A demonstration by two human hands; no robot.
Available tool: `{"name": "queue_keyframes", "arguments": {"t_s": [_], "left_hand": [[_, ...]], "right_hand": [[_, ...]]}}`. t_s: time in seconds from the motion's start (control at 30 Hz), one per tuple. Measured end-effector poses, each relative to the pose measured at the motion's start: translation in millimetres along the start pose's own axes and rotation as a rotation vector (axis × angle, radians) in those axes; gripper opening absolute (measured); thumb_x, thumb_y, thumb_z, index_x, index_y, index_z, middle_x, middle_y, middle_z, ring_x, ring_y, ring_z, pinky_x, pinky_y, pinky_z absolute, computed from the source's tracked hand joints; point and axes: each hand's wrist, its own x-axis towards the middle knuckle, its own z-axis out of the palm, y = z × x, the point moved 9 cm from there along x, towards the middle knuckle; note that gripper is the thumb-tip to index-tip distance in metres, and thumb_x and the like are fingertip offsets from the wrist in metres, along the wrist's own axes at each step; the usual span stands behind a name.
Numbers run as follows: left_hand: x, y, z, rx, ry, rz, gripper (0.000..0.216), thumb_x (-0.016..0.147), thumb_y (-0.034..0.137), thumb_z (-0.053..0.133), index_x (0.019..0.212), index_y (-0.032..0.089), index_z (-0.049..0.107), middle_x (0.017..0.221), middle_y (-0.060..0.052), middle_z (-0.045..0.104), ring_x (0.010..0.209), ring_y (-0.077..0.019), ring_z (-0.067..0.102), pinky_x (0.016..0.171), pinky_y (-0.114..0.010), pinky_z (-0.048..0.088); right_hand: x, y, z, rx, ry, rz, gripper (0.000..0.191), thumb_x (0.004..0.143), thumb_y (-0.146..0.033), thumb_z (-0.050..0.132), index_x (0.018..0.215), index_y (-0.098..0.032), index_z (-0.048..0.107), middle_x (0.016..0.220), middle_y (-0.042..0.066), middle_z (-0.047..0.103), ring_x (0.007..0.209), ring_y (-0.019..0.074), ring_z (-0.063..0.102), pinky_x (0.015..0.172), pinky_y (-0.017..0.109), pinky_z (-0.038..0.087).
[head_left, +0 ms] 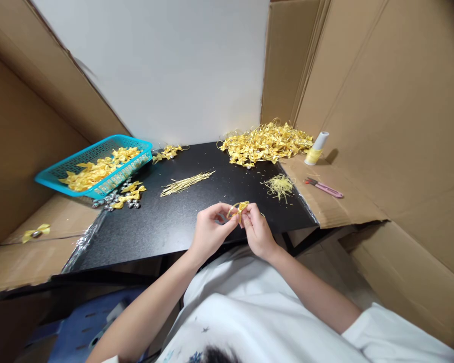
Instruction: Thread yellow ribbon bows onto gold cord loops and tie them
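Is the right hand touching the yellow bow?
Touching. The head view shows the right hand with its fingers directly against the bow, no gap between.

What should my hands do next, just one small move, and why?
Probably draw the thin yellow loop in snugly: your left hand and right hand are both pinching the yellow ribbon, and that loop appears to stand out slack beside it.
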Motion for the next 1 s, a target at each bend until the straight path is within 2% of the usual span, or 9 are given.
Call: {"name": "queue_keyframes", "arguments": {"t_s": [0.4,0.73,1.0], "left_hand": [[4,3,-4,0.029,-0.022,-0.015,0.011,0.075,0.026,0.066,0.071,0.017,0.071,0.069,-0.001,0.070,0.063,-0.0122,0.058,0.058,-0.023,0.041],[5,-13,-2,-0.007,-0.016,-0.093,0.017,0.077,0.031,0.063,0.074,0.015,0.069,0.072,-0.001,0.068,0.058,-0.0101,0.052,0.055,-0.022,0.039],[6,-12,0,-0.024,-0.007,-0.085,0.016,0.077,0.030,0.063,0.072,0.015,0.068,0.071,-0.001,0.068,0.057,-0.0097,0.051,0.054,-0.022,0.037]], "right_hand": [[0,-1,0,0.014,-0.011,-0.002,0.012,0.096,-0.025,0.036,0.085,-0.022,0.039,0.067,-0.002,0.052,0.057,0.0114,0.050,0.057,0.023,0.038],[-2,-2,1,0.102,-0.040,0.048,0.008,0.094,-0.023,0.038,0.087,-0.021,0.042,0.060,-0.005,0.052,0.052,0.0113,0.051,0.058,0.025,0.040],[-3,2,-1,0.105,-0.018,0.072,0.008,0.094,-0.025,0.038,0.088,-0.021,0.042,0.060,-0.004,0.055,0.053,0.0117,0.053,0.059,0.025,0.042]]}}
